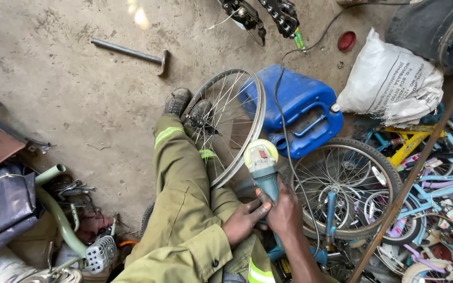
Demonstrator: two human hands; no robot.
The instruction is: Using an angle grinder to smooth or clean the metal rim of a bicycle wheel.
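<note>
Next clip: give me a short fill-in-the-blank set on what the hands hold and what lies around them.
1. Both hands, left hand and right hand, grip an angle ____.
2. The bare wheel rim leans beside a plastic jerrycan coloured ____.
3. On the concrete floor at upper left lies a ____.
4. Beside the jerrycan sits a white ____.

Missing words: grinder; blue; hammer; sack
</note>
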